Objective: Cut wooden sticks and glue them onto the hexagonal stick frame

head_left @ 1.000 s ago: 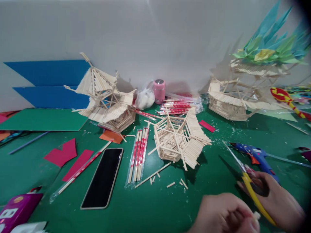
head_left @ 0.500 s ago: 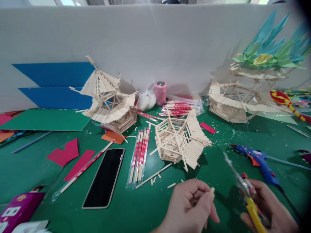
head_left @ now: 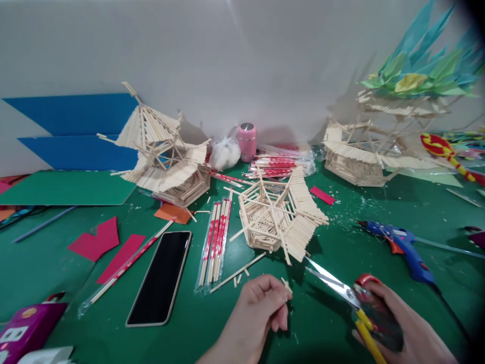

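Low in the middle of the view, my left hand [head_left: 261, 309] is closed, pinching short pieces of wooden stick [head_left: 287, 286] between thumb and fingers. My right hand [head_left: 411, 321] grips scissors [head_left: 339, 288] by red and yellow handles, the blades parted and pointing up and left. Their tips come close to the lower edge of a half-roofed stick model [head_left: 271, 215]; whether they touch it I cannot tell. Between this model and my left hand lie a long loose stick [head_left: 238, 273] and several short cut bits.
A taller stick pavilion [head_left: 162, 156] stands back left, another stick model [head_left: 354, 162] back right. A blue glue gun [head_left: 401, 245] lies right of the scissors. Left are a phone [head_left: 159, 278], packed chopsticks [head_left: 215, 242] and red paper [head_left: 96, 238]. A pink jar [head_left: 247, 142] stands behind.
My left hand has shifted left, still pinching small stick pieces. My right hand has moved left and turned the scissors, whose blades now show apart near the middle model. The view shifted slightly.
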Demonstrator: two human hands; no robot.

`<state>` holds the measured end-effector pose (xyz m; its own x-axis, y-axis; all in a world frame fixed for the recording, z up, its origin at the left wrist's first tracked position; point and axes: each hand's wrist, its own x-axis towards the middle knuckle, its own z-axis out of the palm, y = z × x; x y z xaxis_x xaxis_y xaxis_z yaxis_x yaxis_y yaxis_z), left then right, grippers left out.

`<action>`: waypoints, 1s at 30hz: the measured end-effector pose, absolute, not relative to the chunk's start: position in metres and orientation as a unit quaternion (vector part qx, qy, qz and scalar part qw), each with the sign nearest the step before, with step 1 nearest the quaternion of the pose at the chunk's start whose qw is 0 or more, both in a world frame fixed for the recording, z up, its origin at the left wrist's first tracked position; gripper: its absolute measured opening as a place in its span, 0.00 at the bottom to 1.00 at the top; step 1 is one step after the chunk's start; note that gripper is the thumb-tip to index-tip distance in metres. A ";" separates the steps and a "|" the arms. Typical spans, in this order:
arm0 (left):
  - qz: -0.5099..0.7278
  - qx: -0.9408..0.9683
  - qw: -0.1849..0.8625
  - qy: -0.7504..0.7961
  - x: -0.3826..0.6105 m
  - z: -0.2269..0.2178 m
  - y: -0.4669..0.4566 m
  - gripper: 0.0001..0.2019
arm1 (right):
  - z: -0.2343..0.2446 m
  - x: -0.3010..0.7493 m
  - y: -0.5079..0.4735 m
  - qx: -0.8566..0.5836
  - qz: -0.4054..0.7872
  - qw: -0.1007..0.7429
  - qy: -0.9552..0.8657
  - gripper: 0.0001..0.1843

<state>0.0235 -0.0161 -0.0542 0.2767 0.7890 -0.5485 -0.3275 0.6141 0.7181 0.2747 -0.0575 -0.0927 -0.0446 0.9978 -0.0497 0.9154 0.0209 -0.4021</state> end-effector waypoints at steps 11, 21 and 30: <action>0.458 0.245 0.659 0.545 -0.014 -0.053 -0.015 0.08 | -0.106 0.302 -0.043 -0.620 0.048 0.106 -0.776 0.29; 0.505 0.217 0.598 0.583 -0.054 -0.060 -0.025 0.06 | -0.085 0.120 -0.015 -0.472 0.244 0.237 -0.813 0.13; 0.509 0.205 0.618 0.563 -0.049 -0.067 -0.027 0.05 | -0.093 0.085 0.009 -0.461 0.224 0.174 -0.841 0.10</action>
<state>-0.0489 -0.0271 -0.0670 -0.1523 0.8601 -0.4869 -0.3973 0.3979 0.8270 0.0853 0.0090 -0.0929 -0.5141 0.8534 0.0855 0.6975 0.4741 -0.5374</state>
